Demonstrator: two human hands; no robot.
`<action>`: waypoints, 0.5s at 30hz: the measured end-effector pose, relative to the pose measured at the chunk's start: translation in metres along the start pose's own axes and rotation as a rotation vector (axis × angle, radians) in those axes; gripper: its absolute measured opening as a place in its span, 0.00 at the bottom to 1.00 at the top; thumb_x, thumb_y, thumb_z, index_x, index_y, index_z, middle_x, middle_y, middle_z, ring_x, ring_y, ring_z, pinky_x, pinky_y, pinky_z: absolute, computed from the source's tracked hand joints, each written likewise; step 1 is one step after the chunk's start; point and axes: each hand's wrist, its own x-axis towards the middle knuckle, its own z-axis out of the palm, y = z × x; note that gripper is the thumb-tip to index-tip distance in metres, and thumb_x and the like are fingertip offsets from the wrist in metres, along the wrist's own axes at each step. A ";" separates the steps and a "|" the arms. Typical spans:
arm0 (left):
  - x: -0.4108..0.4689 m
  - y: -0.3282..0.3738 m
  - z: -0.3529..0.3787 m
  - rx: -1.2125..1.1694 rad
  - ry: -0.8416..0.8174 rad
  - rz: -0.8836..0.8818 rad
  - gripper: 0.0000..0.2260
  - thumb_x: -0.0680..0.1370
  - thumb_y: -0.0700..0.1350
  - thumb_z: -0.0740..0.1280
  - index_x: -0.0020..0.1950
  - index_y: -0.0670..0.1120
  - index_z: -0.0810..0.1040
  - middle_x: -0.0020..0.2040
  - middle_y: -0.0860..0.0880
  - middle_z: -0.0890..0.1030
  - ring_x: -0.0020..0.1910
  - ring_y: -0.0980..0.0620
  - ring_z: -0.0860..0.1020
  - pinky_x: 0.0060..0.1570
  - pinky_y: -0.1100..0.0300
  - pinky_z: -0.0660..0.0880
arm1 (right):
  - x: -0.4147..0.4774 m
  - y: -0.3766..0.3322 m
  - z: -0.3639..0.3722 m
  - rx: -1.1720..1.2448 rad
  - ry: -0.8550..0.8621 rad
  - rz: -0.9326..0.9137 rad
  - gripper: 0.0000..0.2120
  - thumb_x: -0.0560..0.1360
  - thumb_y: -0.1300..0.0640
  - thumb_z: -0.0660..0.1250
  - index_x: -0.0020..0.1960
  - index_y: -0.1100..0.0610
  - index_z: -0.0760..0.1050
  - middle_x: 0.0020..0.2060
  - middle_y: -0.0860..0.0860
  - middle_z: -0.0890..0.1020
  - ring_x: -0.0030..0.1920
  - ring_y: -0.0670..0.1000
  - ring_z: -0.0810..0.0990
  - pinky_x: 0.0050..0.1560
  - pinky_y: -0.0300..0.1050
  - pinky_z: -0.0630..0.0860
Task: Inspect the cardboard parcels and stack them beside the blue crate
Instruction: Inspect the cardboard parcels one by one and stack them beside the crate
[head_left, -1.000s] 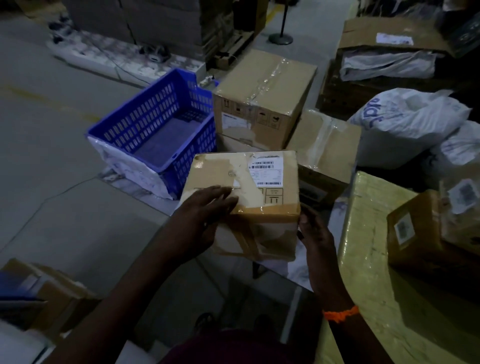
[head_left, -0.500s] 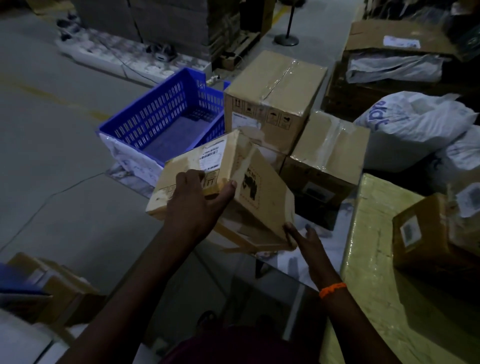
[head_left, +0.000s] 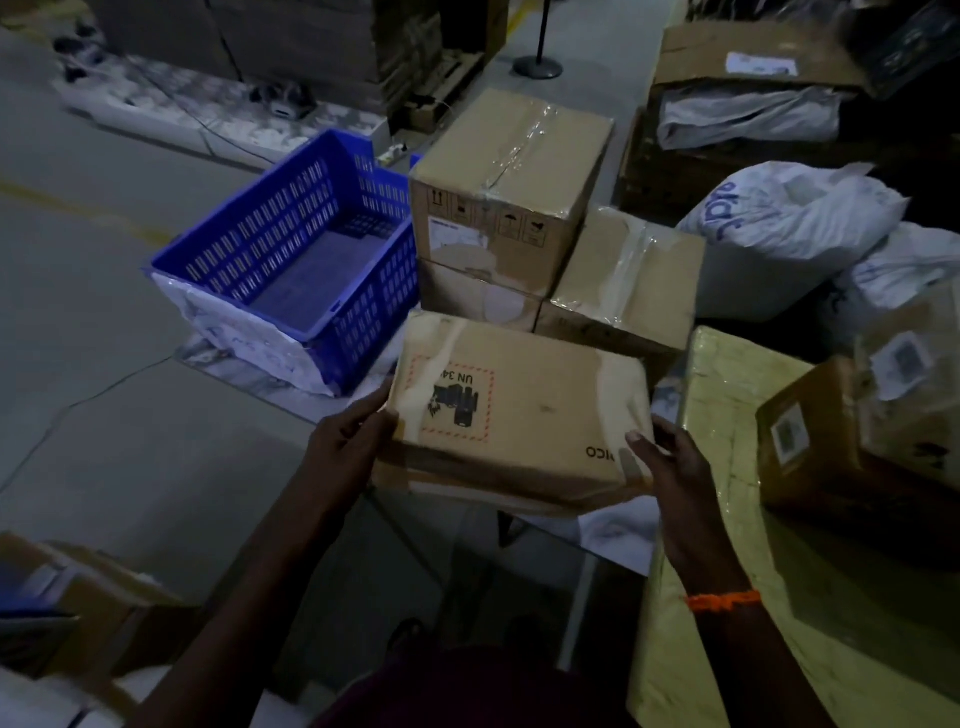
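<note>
In the head view, the person is holding a flat brown cardboard parcel (head_left: 519, 415) with a red dashed label on its upper face. It is hanging in the air above the grey floor (head_left: 104, 389), near the body, and is touching nothing but the hands. The left hand (head_left: 353, 441) is taking the left short end, its grip closed round the near-left corner with the thumb lying on top. The right hand (head_left: 670, 467) is taking the right short end, thumb on the top face. Its other fingers are going down the side, and I cannot tell how far they reach under. The long axis of the parcel is running left to right, so one hand is sitting at each end.

The blue plastic crate (head_left: 260, 239) is standing far-left of the parcel. Just to the right of the crate, a tall taped cardboard box (head_left: 509, 171) is resting on another box, and a lower cardboard box (head_left: 623, 275) is standing beside that pile. This stack is lying straight ahead, just beyond the far long edge of the held parcel. In my judgement the label side is being checked, and the coming move is a push forward with both hands, the left one being nearer the crate.
</note>
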 end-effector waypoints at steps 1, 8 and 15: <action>-0.002 -0.007 0.006 -0.032 -0.016 -0.012 0.14 0.85 0.47 0.61 0.65 0.63 0.77 0.55 0.59 0.85 0.55 0.59 0.83 0.52 0.58 0.80 | 0.000 -0.002 -0.006 -0.039 0.020 -0.032 0.15 0.78 0.55 0.74 0.64 0.49 0.78 0.59 0.51 0.84 0.57 0.49 0.83 0.55 0.53 0.82; -0.003 -0.042 0.035 -0.120 -0.045 -0.113 0.16 0.86 0.44 0.57 0.72 0.53 0.76 0.62 0.50 0.83 0.62 0.51 0.81 0.55 0.57 0.80 | 0.000 0.009 -0.031 -0.123 0.005 -0.040 0.16 0.78 0.55 0.74 0.59 0.38 0.76 0.62 0.50 0.82 0.62 0.53 0.81 0.56 0.60 0.83; 0.023 -0.028 0.031 -0.067 -0.063 -0.165 0.15 0.83 0.46 0.64 0.70 0.56 0.76 0.58 0.54 0.83 0.56 0.54 0.83 0.49 0.58 0.79 | 0.016 0.007 -0.035 -0.113 -0.048 0.015 0.20 0.79 0.53 0.72 0.70 0.52 0.74 0.62 0.51 0.81 0.59 0.50 0.82 0.54 0.52 0.83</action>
